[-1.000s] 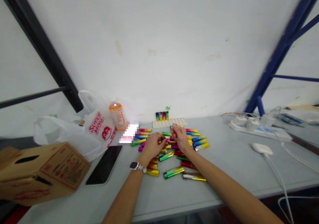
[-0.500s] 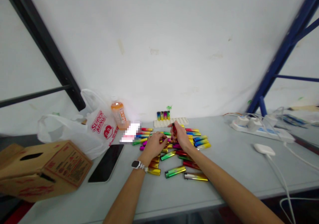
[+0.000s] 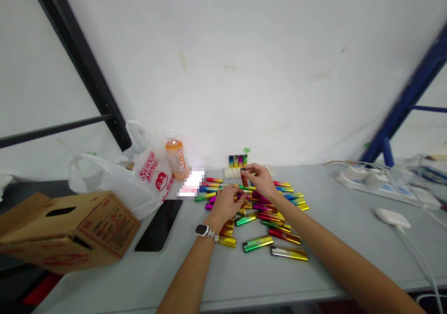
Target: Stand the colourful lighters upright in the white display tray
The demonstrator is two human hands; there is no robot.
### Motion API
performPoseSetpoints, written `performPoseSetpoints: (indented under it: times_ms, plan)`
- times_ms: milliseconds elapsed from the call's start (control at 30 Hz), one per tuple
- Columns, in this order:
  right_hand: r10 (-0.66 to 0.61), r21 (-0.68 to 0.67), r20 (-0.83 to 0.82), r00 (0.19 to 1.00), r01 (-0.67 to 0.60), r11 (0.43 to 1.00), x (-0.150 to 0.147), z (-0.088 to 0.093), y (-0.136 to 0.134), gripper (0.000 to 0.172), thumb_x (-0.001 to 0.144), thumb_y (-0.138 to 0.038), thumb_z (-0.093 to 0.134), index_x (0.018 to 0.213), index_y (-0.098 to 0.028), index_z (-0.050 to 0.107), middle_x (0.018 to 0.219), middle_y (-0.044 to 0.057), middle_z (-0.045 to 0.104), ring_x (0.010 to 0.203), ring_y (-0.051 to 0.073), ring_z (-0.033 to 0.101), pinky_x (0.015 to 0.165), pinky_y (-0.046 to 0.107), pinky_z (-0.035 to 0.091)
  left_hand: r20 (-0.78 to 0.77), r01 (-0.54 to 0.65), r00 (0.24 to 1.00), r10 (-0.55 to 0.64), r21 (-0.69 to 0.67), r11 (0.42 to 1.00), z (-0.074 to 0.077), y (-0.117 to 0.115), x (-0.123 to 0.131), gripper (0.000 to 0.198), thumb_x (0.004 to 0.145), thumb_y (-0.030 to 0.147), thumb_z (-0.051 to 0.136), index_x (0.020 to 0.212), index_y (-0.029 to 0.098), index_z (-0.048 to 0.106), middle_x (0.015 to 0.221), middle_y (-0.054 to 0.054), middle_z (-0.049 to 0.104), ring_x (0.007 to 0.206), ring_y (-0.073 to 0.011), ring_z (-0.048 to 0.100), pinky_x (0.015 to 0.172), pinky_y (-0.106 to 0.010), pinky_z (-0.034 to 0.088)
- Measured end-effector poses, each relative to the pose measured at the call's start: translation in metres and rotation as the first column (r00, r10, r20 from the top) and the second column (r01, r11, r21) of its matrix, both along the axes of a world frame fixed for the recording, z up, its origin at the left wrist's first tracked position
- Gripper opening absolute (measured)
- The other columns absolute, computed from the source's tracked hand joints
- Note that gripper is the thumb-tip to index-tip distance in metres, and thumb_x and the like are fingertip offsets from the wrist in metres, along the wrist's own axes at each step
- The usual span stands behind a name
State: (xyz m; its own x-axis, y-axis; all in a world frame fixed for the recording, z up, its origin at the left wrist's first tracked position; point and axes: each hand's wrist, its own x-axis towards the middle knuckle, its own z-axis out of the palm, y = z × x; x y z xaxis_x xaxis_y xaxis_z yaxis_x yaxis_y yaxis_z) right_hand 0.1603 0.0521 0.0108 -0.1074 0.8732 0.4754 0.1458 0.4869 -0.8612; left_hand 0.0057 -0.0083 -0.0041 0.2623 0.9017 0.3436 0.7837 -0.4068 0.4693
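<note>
Many shiny metallic-coloured lighters lie in a loose pile (image 3: 263,207) on the grey table. My right hand (image 3: 260,180) is closed around the top of a red lighter (image 3: 244,178), held upright just in front of a white holed tray (image 3: 231,172). Several lighters (image 3: 238,161) stand side by side in a row at the tray's back left. Over the left part of the pile rests my left hand (image 3: 227,203), fingers bent and thumb apart from them, with lighters under and beside it. A watch (image 3: 202,230) is on the left wrist.
On the left are a cardboard box (image 3: 104,225), a white plastic bag (image 3: 118,188), a black phone (image 3: 159,225) and an orange drink bottle (image 3: 176,158). A power strip (image 3: 387,186) and a white adapter (image 3: 393,217) with cables lie on the right.
My right hand has turned and moved toward the tray, bringing the red lighter upright by its top. My left hand stays over the pile. The view has shifted slightly leftward.
</note>
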Motion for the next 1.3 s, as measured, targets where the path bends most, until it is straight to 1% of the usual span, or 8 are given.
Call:
performPoseSetpoints:
  times_ms: [100, 233, 400, 667, 867, 1067, 1200, 1300]
  plan:
    - [-0.021, 0.117, 0.123, 0.992, 0.006, 0.993, -0.014, 0.01, 0.028, 0.031, 0.08, -0.034, 0.064, 0.105, -0.017, 0.068, 0.09, 0.005, 0.071, 0.068, 0.014, 0.06, 0.067, 0.027, 0.047, 0.008, 0.004, 1.0, -0.004, 0.007, 1.0, 0.0, -0.002, -0.001, 0.022, 0.09, 0.036, 0.056, 0.089, 0.021, 0.071, 0.095, -0.006, 0.068, 0.093, -0.0231, 0.062, 0.083, -0.035, 0.044]
    - [-0.086, 0.233, 0.358, 0.93, 0.001, 0.972, -0.037, 0.023, 0.067, 0.021, 0.081, -0.024, 0.062, 0.097, -0.015, 0.071, 0.078, 0.004, 0.071, 0.068, 0.015, 0.061, 0.072, 0.028, 0.047, 0.009, -0.006, 1.0, 0.006, -0.016, 1.0, 0.003, -0.005, -0.001, 0.02, 0.09, 0.033, 0.056, 0.089, 0.02, 0.071, 0.098, -0.007, 0.069, 0.096, -0.0237, 0.061, 0.085, -0.036, 0.044]
    - [-0.098, 0.242, 0.521, 0.848, -0.037, 0.97, -0.057, 0.024, 0.098, 0.017, 0.079, -0.013, 0.061, 0.093, -0.013, 0.072, 0.081, 0.006, 0.073, 0.073, 0.016, 0.065, 0.074, 0.027, 0.048, 0.016, -0.01, 1.0, 0.01, -0.039, 0.999, 0.002, -0.005, -0.002, 0.017, 0.089, 0.033, 0.058, 0.09, 0.021, 0.07, 0.102, -0.006, 0.069, 0.1, -0.0245, 0.061, 0.088, -0.038, 0.043]
    - [-0.07, 0.211, 0.664, 0.744, -0.097, 0.973, -0.059, 0.022, 0.116, 0.015, 0.081, -0.012, 0.062, 0.089, -0.013, 0.075, 0.08, 0.005, 0.073, 0.074, 0.015, 0.064, 0.073, 0.025, 0.047, 0.005, -0.013, 1.0, 0.014, -0.047, 0.999, 0.0, -0.003, -0.003, 0.018, 0.088, 0.033, 0.058, 0.093, 0.021, 0.07, 0.105, -0.006, 0.069, 0.103, -0.0253, 0.06, 0.091, -0.039, 0.043]
    - [-0.243, 0.357, 0.823, 0.514, -0.134, 0.924, -0.051, 0.032, 0.105, 0.029, 0.093, -0.03, 0.054, 0.109, -0.019, 0.075, 0.11, 0.013, 0.058, 0.096, 0.021, 0.058, 0.09, 0.032, 0.041, -0.01, -0.014, 1.0, 0.014, -0.03, 0.999, -0.001, -0.003, -0.003, 0.019, 0.089, 0.034, 0.057, 0.093, 0.021, 0.07, 0.104, -0.006, 0.069, 0.102, -0.024, 0.06, 0.091, -0.036, 0.043]
    - [-0.296, 0.343, 0.919, 0.26, -0.159, 0.926, -0.043, 0.026, 0.081, 0.048, 0.1, -0.031, 0.034, 0.147, -0.024, 0.044, 0.111, 0.018, 0.053, 0.104, 0.03, 0.051, 0.091, 0.042, 0.035, -0.009, -0.018, 1.0, 0.017, -0.031, 0.999, 0.004, -0.006, -0.002, 0.019, 0.089, 0.033, 0.057, 0.093, 0.02, 0.071, 0.102, -0.007, 0.069, 0.1, -0.0239, 0.061, 0.09, -0.037, 0.043]
    - [-0.334, 0.384, 0.893, 0.301, -0.125, 0.915, -0.033, 0.016, 0.067, 0.057, 0.099, -0.029, 0.037, 0.154, -0.02, 0.029, 0.114, 0.02, 0.054, 0.102, 0.029, 0.052, 0.089, 0.04, 0.035, -0.008, -0.01, 1.0, 0.01, -0.022, 1.0, 0.004, -0.006, -0.002, 0.019, 0.091, 0.03, 0.055, 0.093, 0.019, 0.07, 0.1, -0.006, 0.069, 0.099, -0.0236, 0.061, 0.089, -0.037, 0.044]
    - [-0.306, 0.372, 0.837, 0.454, -0.061, 0.926, -0.017, 0.007, 0.053, 0.045, 0.095, -0.02, 0.041, 0.138, -0.017, 0.054, 0.11, 0.015, 0.058, 0.093, 0.023, 0.056, 0.085, 0.033, 0.038, -0.028, -0.008, 1.0, 0.007, -0.013, 1.0, 0.0, -0.003, -0.002, 0.021, 0.092, 0.022, 0.049, 0.095, 0.02, 0.07, 0.102, -0.006, 0.069, 0.1, -0.0238, 0.061, 0.09, -0.038, 0.044]
